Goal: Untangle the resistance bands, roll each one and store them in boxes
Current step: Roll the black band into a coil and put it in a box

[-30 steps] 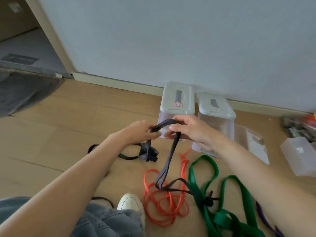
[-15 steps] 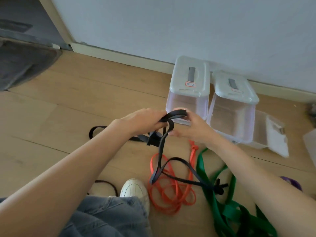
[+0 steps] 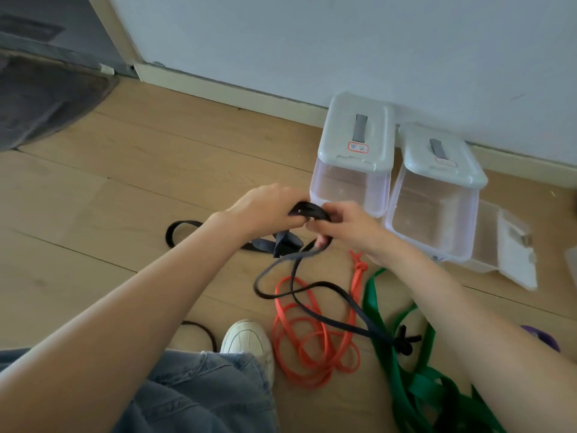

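Between the knees and the two lidded boxes (image 3: 356,179), both hands work one black band (image 3: 312,210) just above the floor. Left hand (image 3: 265,210) pinches the small coil so it cannot spring open; right hand (image 3: 346,226) curls round it, seemingly feeding the next turn. Its loose tail trails over the orange band (image 3: 312,348) to a knot on the green band (image 3: 415,382), likely needing undoing before rolling finishes.

A black band (image 3: 312,210) is held at mid-frame, its loose loops trailing down over an orange band (image 3: 315,348) coiled on the floor. A green band (image 3: 415,382) lies crumpled at lower right. 2 lidded clear boxes (image 3: 354,157) stand at upper right.
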The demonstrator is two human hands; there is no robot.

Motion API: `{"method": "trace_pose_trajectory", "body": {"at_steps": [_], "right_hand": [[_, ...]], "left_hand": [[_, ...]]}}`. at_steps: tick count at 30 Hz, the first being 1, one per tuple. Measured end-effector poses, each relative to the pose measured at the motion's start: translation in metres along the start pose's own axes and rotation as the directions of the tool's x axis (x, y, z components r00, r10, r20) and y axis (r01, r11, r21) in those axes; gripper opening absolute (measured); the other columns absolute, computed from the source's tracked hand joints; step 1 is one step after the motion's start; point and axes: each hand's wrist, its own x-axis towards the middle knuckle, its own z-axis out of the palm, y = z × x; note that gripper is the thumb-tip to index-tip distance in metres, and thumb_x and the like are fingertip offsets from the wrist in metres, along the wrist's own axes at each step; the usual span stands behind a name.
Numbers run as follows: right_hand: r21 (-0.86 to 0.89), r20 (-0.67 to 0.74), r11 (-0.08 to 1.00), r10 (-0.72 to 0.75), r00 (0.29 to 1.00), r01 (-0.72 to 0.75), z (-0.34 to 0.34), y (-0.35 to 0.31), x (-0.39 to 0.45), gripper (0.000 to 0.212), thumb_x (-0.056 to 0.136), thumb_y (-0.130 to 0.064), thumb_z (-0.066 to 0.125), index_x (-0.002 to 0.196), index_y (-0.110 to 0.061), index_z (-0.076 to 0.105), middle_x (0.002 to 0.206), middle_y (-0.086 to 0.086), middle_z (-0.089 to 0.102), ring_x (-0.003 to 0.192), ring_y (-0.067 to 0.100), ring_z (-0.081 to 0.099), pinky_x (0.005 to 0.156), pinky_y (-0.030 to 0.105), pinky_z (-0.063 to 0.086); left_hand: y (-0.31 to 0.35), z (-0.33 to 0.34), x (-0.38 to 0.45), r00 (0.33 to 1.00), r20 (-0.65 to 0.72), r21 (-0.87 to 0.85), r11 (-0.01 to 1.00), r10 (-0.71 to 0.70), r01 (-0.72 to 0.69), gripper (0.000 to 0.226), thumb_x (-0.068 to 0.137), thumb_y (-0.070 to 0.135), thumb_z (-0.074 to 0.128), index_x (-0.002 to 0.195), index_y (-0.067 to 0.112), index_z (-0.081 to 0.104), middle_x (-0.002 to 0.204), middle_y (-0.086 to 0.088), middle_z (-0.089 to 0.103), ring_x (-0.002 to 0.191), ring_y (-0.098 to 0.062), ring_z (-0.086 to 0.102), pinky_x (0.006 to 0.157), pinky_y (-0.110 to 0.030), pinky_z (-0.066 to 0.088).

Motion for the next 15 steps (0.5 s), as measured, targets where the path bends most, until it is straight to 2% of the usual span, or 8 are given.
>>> {"method": "trace_pose_trajectory", "body": {"at_steps": [2,4,6,8,10,12,13,15], "right_hand": [[0.175,0.019,0.984,-0.020,1.000,0.017,-0.007,-0.008,-0.003,0.007,0.088,-0.011,0.061,0.092,-0.006,0.064,0.052,-0.008,0.045,0.047,0.007,0.042,0.054,0.027,0.044],[0.346,0.037,0.937,-0.067,0.997,0.050,-0.013,-0.018,-0.009,0.008,0.089,-0.011,0.059,0.082,-0.010,0.062,0.050,-0.009,0.036,0.042,0.005,0.029,0.044,0.018,0.028],[0.472,0.028,0.878,-0.106,0.994,0.080,-0.020,-0.026,-0.013,0.016,0.089,-0.010,0.058,0.074,-0.013,0.061,0.047,-0.012,0.036,0.039,0.004,0.024,0.040,0.016,0.021],[0.545,-0.001,0.833,-0.118,0.993,0.100,-0.029,-0.028,-0.017,0.016,0.087,-0.013,0.060,0.071,-0.015,0.065,0.043,-0.015,0.036,0.036,0.003,0.022,0.038,0.016,0.018],[0.575,-0.025,0.810,-0.126,0.992,0.117,-0.040,-0.025,-0.021,0.012,0.080,-0.023,0.065,0.072,-0.014,0.066,0.043,-0.013,0.029,0.036,0.004,0.020,0.038,0.018,0.016],[0.562,-0.037,0.818,-0.123,0.992,0.123,-0.046,-0.020,-0.026,0.018,0.078,-0.031,0.067,0.072,-0.013,0.066,0.043,-0.011,0.026,0.036,0.005,0.019,0.039,0.019,0.016],[0.568,-0.053,0.814,-0.114,0.992,0.123,-0.047,-0.018,-0.028,0.021,0.079,-0.033,0.065,0.072,-0.013,0.065,0.043,-0.011,0.026,0.036,0.006,0.019,0.038,0.020,0.017],[0.573,-0.077,0.810,-0.094,0.993,0.121,-0.047,-0.016,-0.028,0.023,0.085,-0.033,0.060,0.073,-0.013,0.064,0.043,-0.011,0.027,0.036,0.006,0.020,0.037,0.019,0.018]], "left_hand": [[-0.012,0.009,-0.004,0.998,0.012,-0.262,0.963,-0.058,0.059,0.012,0.079,0.029,0.064,0.085,0.031,0.054,0.081,0.010,0.058,0.084,-0.017,0.055,0.068,-0.031,0.043],[-0.020,0.031,-0.010,0.987,0.097,-0.280,0.948,-0.131,0.153,0.038,0.074,0.029,0.072,0.107,0.021,0.055,0.106,0.003,0.055,0.112,-0.023,0.047,0.094,-0.041,0.041],[-0.027,0.058,-0.013,0.962,0.133,-0.270,0.925,-0.238,0.266,0.061,0.071,0.031,0.077,0.123,0.020,0.047,0.126,-0.003,0.046,0.130,-0.029,0.033,0.106,-0.047,0.031],[-0.029,0.078,-0.013,0.926,-0.023,-0.298,0.886,-0.378,0.354,0.080,0.070,0.035,0.078,0.136,0.020,0.036,0.144,-0.007,0.034,0.138,-0.029,0.021,0.112,-0.048,0.022],[-0.029,0.082,-0.011,0.779,-0.126,-0.660,0.638,-0.614,0.396,0.089,0.070,0.034,0.078,0.141,0.022,0.027,0.149,-0.007,0.028,0.137,-0.026,0.025,0.110,-0.042,0.027],[-0.024,0.082,-0.008,0.664,0.049,-0.930,0.208,-0.746,0.302,0.085,0.075,0.037,0.074,0.142,0.023,0.024,0.144,0.000,0.038,0.124,-0.017,0.042,0.095,-0.029,0.035],[-0.022,0.083,-0.008,0.689,0.096,-0.958,0.122,-0.719,0.261,0.073,0.078,0.037,0.071,0.138,0.021,0.033,0.135,0.004,0.047,0.114,-0.012,0.050,0.090,-0.025,0.035],[-0.020,0.082,-0.007,0.792,0.092,-0.954,0.176,-0.604,0.245,0.040,0.084,0.034,0.064,0.120,0.018,0.055,0.111,0.008,0.064,0.100,-0.009,0.059,0.086,-0.023,0.042]]}}
